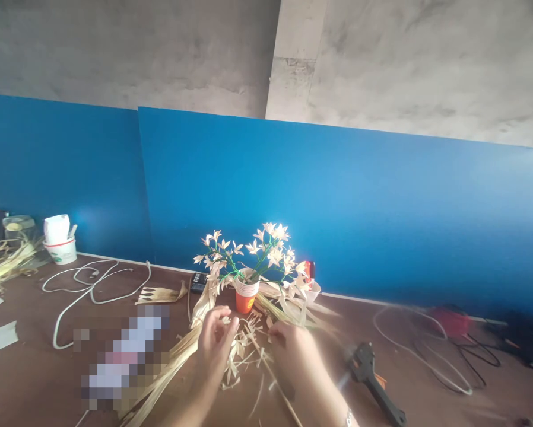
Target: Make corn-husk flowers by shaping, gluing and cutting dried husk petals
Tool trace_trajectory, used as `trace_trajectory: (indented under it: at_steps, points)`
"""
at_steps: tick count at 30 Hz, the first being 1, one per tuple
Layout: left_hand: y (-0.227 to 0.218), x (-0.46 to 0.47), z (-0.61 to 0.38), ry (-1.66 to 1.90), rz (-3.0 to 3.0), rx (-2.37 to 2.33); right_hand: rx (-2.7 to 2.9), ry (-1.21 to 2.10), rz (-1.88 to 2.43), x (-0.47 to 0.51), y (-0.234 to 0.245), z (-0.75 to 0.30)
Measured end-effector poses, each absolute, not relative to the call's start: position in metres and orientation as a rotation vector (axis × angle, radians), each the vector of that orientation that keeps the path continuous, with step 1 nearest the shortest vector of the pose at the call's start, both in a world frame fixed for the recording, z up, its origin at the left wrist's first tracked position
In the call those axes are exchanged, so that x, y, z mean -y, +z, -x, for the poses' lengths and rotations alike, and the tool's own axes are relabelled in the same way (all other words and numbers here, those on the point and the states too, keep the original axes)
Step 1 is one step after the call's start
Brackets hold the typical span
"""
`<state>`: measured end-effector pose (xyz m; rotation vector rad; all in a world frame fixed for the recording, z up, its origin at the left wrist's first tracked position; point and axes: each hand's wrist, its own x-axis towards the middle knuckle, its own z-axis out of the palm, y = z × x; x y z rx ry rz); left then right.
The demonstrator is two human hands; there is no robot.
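My left hand (215, 338) is raised over the table, its thumb and forefinger curved with a gap between them. A small pale scrap shows behind that gap, and I cannot see it being gripped. To the right, my right hand (295, 344) is slightly blurred, its fingers pinched together and pointing down; what they hold, if anything, is hidden. Between the hands lie loose cut husk petals (234, 362) and thin strips. Just beyond them stands an orange paper cup (245, 302) in a stack, holding pale husk flowers (275, 255) on green stems.
Long dried corn husks (173, 362) lie left of my left hand. A black glue gun (373, 379) rests at right. White cables (91, 289) coil at left, near a white tub (62, 250). A blurred-out phone-like shape (126, 353) lies nearby. A blue partition (338, 207) borders the table's back.
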<state>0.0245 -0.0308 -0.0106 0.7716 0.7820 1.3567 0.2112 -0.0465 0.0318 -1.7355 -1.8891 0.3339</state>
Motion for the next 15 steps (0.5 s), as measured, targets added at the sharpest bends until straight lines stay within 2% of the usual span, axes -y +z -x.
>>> trace_trajectory:
  at_steps: [3,7,12,15]
  points:
    - [-0.018,0.048,-0.031,1.616,-1.026,-0.867,1.954,0.292,1.78,0.051,0.035,-0.208]
    - [-0.015,0.048,-0.042,1.394,-1.171,-0.774,1.966,0.348,1.677,0.053,0.035,-0.203]
    - [0.028,-0.003,-0.015,1.336,-1.03,-0.746,1.976,0.393,1.611,0.047,0.026,-0.204]
    - [0.027,-0.005,-0.01,1.332,-0.972,-0.715,2.017,0.435,1.557,0.048,0.025,-0.205]
